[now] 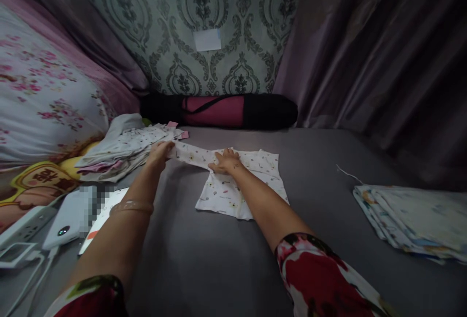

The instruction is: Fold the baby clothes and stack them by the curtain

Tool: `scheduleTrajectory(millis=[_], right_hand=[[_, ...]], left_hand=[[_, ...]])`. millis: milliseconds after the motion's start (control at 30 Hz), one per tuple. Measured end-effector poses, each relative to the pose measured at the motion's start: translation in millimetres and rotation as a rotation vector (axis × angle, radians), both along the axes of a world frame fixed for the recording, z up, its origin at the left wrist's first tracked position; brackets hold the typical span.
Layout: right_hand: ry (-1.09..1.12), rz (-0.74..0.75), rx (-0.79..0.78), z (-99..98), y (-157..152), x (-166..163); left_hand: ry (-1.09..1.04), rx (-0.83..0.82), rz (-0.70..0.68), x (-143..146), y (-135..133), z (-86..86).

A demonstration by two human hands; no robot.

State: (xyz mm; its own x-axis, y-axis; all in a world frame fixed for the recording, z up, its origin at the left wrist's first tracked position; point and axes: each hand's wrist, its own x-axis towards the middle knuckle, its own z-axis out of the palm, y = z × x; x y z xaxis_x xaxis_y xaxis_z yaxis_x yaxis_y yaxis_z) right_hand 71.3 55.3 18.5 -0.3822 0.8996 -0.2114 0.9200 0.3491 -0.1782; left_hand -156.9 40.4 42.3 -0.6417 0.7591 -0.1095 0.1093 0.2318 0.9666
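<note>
A small white printed shirt (pixel 222 193) lies spread on the grey bed sheet. My left hand (pixel 160 154) is closed on the end of its left sleeve and holds it stretched out to the left, slightly raised. Over the upper part of the shirt, my right hand (pixel 224 161) lies with fingers spread, pressing the cloth near where that sleeve joins the body. The right side of the shirt lies flat, partly behind my right forearm.
A pile of loose clothes (pixel 127 146) lies left, near a floral pillow (pixel 44 78). Closer are a power strip (pixel 31 224), a white power bank (pixel 69 219) and cables. Folded cloths (pixel 412 214) are stacked right. A black and pink long bag (pixel 219 111) lies along the wall.
</note>
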Motion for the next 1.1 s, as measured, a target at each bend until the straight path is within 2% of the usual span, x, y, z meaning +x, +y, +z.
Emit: scheduleTrajectory(millis=[167,300,400,467,567,633,700,767,833,900,967,1033,1100], right_hand=[[-0.032,-0.029,-0.109,6.5,9.7,-5.3],[-0.033,-0.034,-0.148,8.6,12.3,-8.7],[0.004,-0.027,-0.124,7.5,14.0,-4.5],[0.08,0.016,-0.105,4.9,16.8,5.2],[0.364,0.038,-0.081,0.3,20.6,29.7],[0.626,-0.081,-0.067,-1.7,19.4,48.7],[0.882,-0.281,-0.133,-2.1,14.2,66.2],[1.11,-0.456,-0.306,-1.0,6.8,80.6],[1.282,-0.568,-0.493,0.6,0.3,91.4],[1.365,-0.638,-0.631,1.6,-3.1,98.9],[1.385,-0.691,-0.686,1.4,-3.7,103.3],[1.384,-0.71,-0.688,-0.3,-3.1,105.1],[1.357,-0.685,-0.664,-3.3,-3.3,105.0]], left_hand=[[-0.028,0.124,-0.163,21.1,-5.1,23.5],[0.08,0.174,-0.326,44.0,-11.6,40.0],[0.137,0.198,-0.389,60.7,-13.0,45.4],[0.154,0.199,-0.409,69.8,-11.6,44.9],[0.195,0.195,-0.4,81.9,-7.5,39.9],[0.234,0.21,-0.411,91.3,-4.7,35.2],[0.275,0.237,-0.434,104.2,-2.9,30.8],[0.302,0.263,-0.458,120.5,-2.8,27.8],[0.298,0.285,-0.548,137.7,-4.5,26.2],[0.253,0.295,-0.691,151.0,-7.1,25.0],[0.177,0.271,-0.78,156.1,-8.5,21.7],[0.12,0.222,-0.75,152.0,-7.2,14.4],[0.123,0.179,-0.657,141.3,-3.3,3.0]])
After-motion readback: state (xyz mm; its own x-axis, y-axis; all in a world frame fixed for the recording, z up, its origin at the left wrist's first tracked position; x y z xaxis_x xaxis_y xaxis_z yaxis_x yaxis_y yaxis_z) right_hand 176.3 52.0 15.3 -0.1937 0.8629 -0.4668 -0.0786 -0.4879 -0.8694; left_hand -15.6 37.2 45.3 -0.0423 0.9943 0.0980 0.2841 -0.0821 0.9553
